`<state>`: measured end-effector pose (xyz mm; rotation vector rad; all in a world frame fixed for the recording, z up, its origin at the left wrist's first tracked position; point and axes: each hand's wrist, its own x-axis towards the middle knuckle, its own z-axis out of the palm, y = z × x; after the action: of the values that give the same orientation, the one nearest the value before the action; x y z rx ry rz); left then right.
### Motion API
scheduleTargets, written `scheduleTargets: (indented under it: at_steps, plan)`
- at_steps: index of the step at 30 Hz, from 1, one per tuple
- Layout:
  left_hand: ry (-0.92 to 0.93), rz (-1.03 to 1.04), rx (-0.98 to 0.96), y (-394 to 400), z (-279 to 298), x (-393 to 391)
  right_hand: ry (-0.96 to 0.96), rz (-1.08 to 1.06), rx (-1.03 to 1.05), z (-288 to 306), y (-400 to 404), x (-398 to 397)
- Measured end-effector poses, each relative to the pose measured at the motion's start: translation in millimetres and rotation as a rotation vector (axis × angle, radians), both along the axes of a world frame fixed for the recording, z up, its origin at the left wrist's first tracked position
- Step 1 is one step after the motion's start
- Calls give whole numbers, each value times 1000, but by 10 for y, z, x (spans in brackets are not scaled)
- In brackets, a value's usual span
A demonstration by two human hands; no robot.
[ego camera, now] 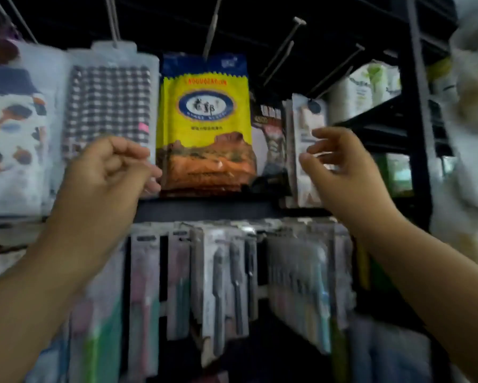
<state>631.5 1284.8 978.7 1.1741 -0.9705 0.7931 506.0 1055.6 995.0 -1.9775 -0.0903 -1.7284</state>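
- My left hand (108, 172) is up at the lower right corner of the checked packet (108, 100) with its fingers curled in. The blur hides whether they pinch its clear edge or only close beside it, so I cannot tell.
- My right hand (340, 167) is loose and holds nothing. Thumb and fingers are apart and bent, just in front of the white packet (300, 125), shaped as if to take it by its side edge.
- Both packets hang from metal pegs (283, 48) through their tops, so they face out flat. I judge they would slide forward off the peg rather than lift out.
- The yellow packet (206, 120) hangs between my hands on its own peg, its left edge just beside my left fingertips.
- A dark packet (268, 128) is squeezed between the yellow and white ones and is partly hidden. The row is crowded, which is probably why I come at the free lower edges.
- Under the shelf rail (204, 208), toothbrush packs (218, 272) hang in tight rows below both hands.
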Motion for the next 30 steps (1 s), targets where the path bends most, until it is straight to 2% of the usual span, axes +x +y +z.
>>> scheduleTargets:
  at_steps: [4, 9, 14, 17, 20, 24, 30]
  plan:
    - [40, -189, 155, -388, -597, -599, 49, -21, 70, -913, -208, -982]
    - [220, -371, 342, -1018, -1879, -1488, 259, -140, 329, -2336, -580, -2246]
    - [585, -513, 558, -1506, -3449, -2395, 459, -302, 661, -3843, -632, -3405]
    - [811, -535, 784, -1565, -4379, -2859, 604, -366, 873, -4651, -487, -3965]
    - [940, -542, 998, -1515, -5145, -3179, 750, -448, 1051, -5323, -299, -4408]
    - [1050, -511, 1249, -1420, -5778, -3410, 911, -506, 1277, -5943, -71, -4738]
    - [1089, -466, 1470, -1382, -6275, -3445, 1025, -481, 1542, -6512, 118, -4816]
